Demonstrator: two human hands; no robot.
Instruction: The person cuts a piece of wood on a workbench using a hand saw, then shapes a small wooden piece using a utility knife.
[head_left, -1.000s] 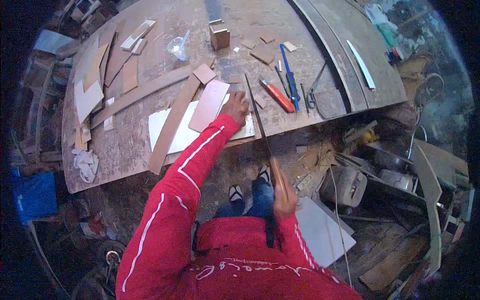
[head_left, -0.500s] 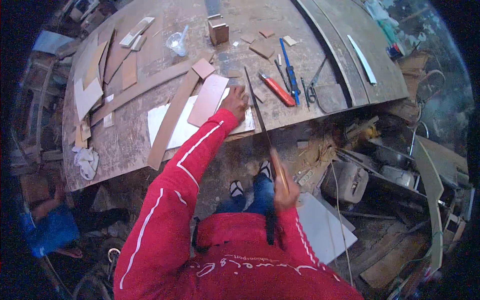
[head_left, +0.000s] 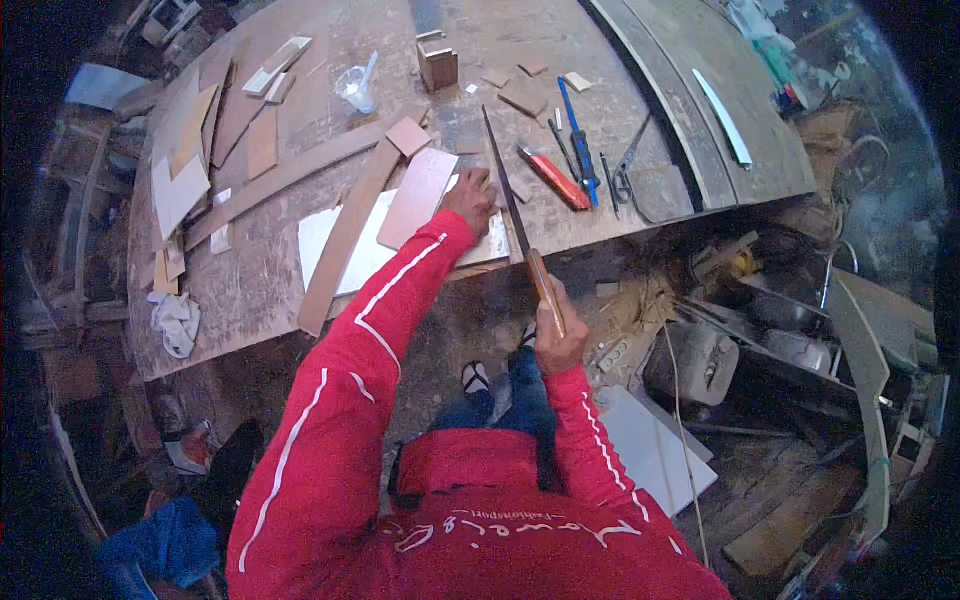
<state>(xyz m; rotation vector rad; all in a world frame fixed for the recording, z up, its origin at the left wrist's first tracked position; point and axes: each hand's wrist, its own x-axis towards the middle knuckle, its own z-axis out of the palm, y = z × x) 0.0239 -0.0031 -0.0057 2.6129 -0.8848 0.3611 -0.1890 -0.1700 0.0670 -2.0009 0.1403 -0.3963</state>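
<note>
Scarred and cluttered, the bench (head_left: 250,305) has a white rag (head_left: 176,325) at its left corner. Rightward, a brown strip (head_left: 353,240) and a pink panel (head_left: 420,195) overlap a white sheet (head_left: 375,265). The left hand (head_left: 470,204) rests on the sheet's right end, fingers curled; whether its grip holds anything, I can't tell. Cutting seems the step in hand, the next stroke calling for that hand to be steady. Just beside it, the right hand (head_left: 563,328) has its grip closed around a saw-like tool (head_left: 508,187): dark, narrow, tapering blade over the bench, wooden handle jutting past the front edge.
</note>
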